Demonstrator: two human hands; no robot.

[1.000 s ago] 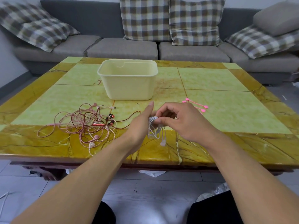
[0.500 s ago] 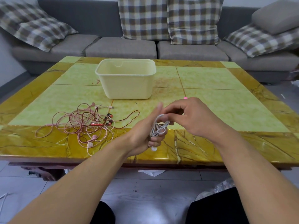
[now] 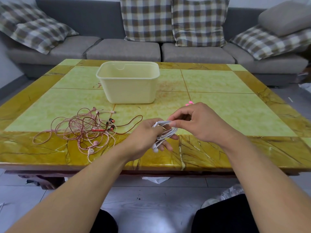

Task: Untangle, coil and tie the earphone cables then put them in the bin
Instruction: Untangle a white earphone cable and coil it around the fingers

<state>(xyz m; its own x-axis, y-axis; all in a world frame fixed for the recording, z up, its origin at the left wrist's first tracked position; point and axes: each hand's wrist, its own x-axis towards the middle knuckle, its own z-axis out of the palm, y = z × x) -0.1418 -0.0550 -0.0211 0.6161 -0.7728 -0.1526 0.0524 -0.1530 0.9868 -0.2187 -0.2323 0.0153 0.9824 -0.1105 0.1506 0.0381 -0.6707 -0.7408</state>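
Observation:
Above the table's near edge both hands hold a white earphone cable (image 3: pixel 165 132) gathered into a loose coil. My left hand (image 3: pixel 144 138) has its fingers curled round the coil, and the earbuds hang below them. My right hand (image 3: pixel 196 123) pinches the top loops of the same coil. A tangle of pink and dark red earphone cables (image 3: pixel 89 127) lies on the table to the left of my hands. The cream plastic bin (image 3: pixel 128 82) stands behind, mid-table, with nothing visible inside.
Pink ties (image 3: pixel 189 102) peek out on the table just behind my right hand. The yellow-green marble table (image 3: pixel 227 105) stretches to a grey sofa (image 3: pixel 124 49) with checked cushions. Plastic bags lie on the floor under the table and by my right knee.
My left hand's fingers have curled round the white coil, which was earlier wound on straighter fingers. My right hand has shifted right and now pinches the coil's top. The tangle has not moved.

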